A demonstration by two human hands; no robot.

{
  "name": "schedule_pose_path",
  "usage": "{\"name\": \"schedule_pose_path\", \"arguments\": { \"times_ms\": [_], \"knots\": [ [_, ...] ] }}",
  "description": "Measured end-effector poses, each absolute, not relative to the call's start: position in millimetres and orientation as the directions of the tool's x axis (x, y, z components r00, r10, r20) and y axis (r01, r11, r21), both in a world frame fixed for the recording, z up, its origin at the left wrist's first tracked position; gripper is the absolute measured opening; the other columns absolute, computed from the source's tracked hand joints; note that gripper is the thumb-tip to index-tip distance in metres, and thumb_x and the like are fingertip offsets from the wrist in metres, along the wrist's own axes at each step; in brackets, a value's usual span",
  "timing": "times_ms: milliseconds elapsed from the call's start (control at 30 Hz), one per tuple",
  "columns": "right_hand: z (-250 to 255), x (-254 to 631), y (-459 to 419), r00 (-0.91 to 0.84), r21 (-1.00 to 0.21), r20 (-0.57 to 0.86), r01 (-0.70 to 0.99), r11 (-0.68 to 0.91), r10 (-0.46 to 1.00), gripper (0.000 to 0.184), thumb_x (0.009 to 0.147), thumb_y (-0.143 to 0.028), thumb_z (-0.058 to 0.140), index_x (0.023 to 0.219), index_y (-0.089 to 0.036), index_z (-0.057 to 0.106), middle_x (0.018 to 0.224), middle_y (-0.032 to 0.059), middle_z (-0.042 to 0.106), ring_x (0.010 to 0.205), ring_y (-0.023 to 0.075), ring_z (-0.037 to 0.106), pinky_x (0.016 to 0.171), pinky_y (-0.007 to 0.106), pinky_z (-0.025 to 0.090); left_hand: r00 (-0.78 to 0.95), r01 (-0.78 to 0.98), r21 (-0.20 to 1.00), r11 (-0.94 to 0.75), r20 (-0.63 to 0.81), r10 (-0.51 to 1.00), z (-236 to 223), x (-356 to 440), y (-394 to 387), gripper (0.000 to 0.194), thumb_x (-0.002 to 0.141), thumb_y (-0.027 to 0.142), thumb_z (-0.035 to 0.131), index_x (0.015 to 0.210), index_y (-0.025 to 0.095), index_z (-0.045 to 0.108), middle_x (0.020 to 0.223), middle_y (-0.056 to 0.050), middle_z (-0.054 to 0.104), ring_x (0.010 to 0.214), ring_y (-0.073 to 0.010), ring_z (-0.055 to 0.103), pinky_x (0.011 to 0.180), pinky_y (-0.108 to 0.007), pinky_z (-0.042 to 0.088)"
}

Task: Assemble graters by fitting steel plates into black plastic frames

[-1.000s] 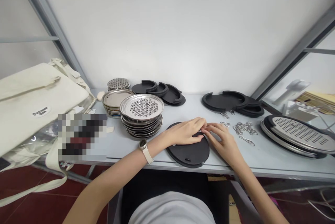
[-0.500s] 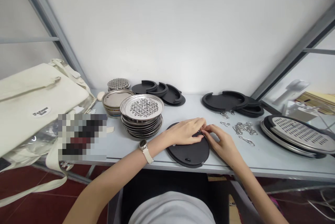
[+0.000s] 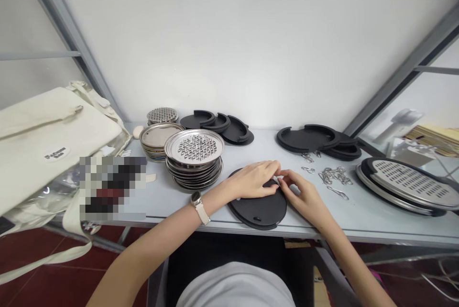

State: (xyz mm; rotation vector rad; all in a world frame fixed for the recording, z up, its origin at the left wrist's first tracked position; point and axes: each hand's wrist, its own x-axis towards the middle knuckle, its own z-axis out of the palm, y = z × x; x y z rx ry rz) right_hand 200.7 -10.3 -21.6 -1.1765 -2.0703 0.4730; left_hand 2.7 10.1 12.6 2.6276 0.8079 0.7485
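Note:
A round black plastic base [image 3: 265, 209] lies flat near the table's front edge, with a small dark opening close to its near side. Across its upper part rests my left hand [image 3: 256, 179], the fingers curled over the far right rim and the thumb on the surface. My right hand [image 3: 299, 191] is at the right rim, thumb and forefinger pinched together beside my left fingertips. Whatever is between these fingertips is too small and covered to make out. Several bent metal wire clips [image 3: 336, 176] lie in a loose heap to the right of my right hand.
A stack of metal grater discs [image 3: 194, 147] stands left of the base, beside a stack of plain round plates [image 3: 161, 135]. More black bases [image 3: 308, 138] lie along the wall. Slotted metal discs [image 3: 412, 182] occupy the right end. A cream bag [image 3: 53, 139] covers the left end.
My right fingertips have shifted slightly at the rim of the base. My left hand and the base have stayed nearly still.

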Motion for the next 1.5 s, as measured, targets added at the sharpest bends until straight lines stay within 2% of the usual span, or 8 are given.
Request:
{"name": "schedule_pose_path", "arguments": {
  "times_ms": [133,267,367,500,800,1000,1200,1500],
  "knots": [
    [-20.7,199.9,-10.9,-0.346,-0.604,0.401,0.596,0.529,0.848,0.021,0.094,-0.031,0.045,0.107,-0.02,0.057,0.088,0.0051,0.066,0.076,0.0182,0.061,0.075,0.031,0.049,0.702,0.481,0.385,-0.787,0.37,0.609,13.8,3.0,8.9,0.018,0.084,0.025,0.055,0.097,0.02,0.044,0.091,-0.004,0.059,0.082,-0.0197,0.059,0.068,-0.03,0.044],
    [-19.4,199.3,-12.1,-0.35,-0.6,0.393,0.603,0.526,0.85,0.02,0.095,-0.032,0.044,0.104,-0.02,0.057,0.083,0.0034,0.065,0.073,0.0177,0.061,0.072,0.029,0.048,0.662,0.598,0.35,-0.721,0.292,0.69,12.6,3.0,7.9,0.015,0.086,0.035,0.052,0.088,0.021,0.049,0.083,-0.001,0.062,0.071,-0.0174,0.06,0.06,-0.027,0.039],
    [-17.5,198.1,-13.1,-0.362,-0.591,0.381,0.613,0.525,0.851,0.018,0.095,-0.031,0.043,0.1,-0.021,0.056,0.078,0.0024,0.063,0.07,0.0172,0.059,0.07,0.029,0.047,0.638,0.658,0.323,-0.68,0.24,0.732,11.0,3.1,7.9,0.025,0.087,0.043,0.05,0.077,0.021,0.05,0.075,0.001,0.063,0.066,-0.0168,0.06,0.057,-0.027,0.036],
    [-15.2,196.9,-13.9,-0.392,-0.598,0.336,0.614,0.515,0.856,0.016,0.096,-0.029,0.04,0.091,-0.022,0.053,0.078,0.0019,0.065,0.067,0.017,0.061,0.067,0.028,0.046,0.611,0.705,0.29,-0.647,0.215,0.762,11.5,3.7,7.7,0.032,0.086,0.049,0.049,0.074,0.02,0.054,0.07,0.0,0.064,0.065,-0.018,0.061,0.058,-0.027,0.035],
    [-18.1,197.5,-14.1,-0.363,-0.625,0.337,0.603,0.495,0.869,0.021,0.097,-0.036,0.041,0.107,-0.022,0.053,0.066,-0.0021,0.056,0.06,0.015,0.055,0.06,0.025,0.045,0.646,0.684,0.262,-0.68,0.214,0.733,12.0,3.8,7.9,0.027,0.088,0.044,0.047,0.078,0.021,0.056,0.072,0.0,0.066,0.064,-0.0179,0.062,0.056,-0.027,0.033],
    [-16.7,197.0,-13.9,-0.339,-0.655,0.355,0.574,0.491,0.871,0.026,0.095,-0.041,0.045,0.113,-0.022,0.049,0.08,0.0017,0.061,0.074,0.0171,0.059,0.071,0.029,0.048,0.657,0.665,0.243,-0.706,0.259,0.708,10.6,3.0,9.2,0.027,0.085,0.044,0.049,0.072,0.02,0.052,0.069,0.0,0.065,0.061,-0.0178,0.06,0.052,-0.028,0.029],
    [-16.0,197.1,-11.7,-0.366,-0.662,0.361,0.548,0.512,0.858,0.023,0.096,-0.039,0.046,0.11,-0.022,0.051,0.099,0.0055,0.062,0.077,0.0162,0.059,0.076,0.03,0.048,0.661,0.659,0.24,-0.712,0.267,0.701,10.2,3.0,8.7,0.027,0.085,0.043,0.049,0.071,0.02,0.052,0.069,0.0,0.066,0.061,-0.0177,0.061,0.051,-0.027,0.028],
    [-21.5,201.0,-8.9,-0.347,-0.702,0.343,0.523,0.484,0.873,0.024,0.095,-0.038,0.049,0.109,-0.02,0.057,0.088,0.0031,0.065,0.079,0.0162,0.06,0.077,0.028,0.047,0.676,0.64,0.243,-0.729,0.272,0.684,10.0,2.0,9.0,0.022,0.085,0.04,0.048,0.076,0.021,0.054,0.065,0.002,0.063,0.057,-0.0154,0.058,0.05,-0.027,0.024]
  ]
}}
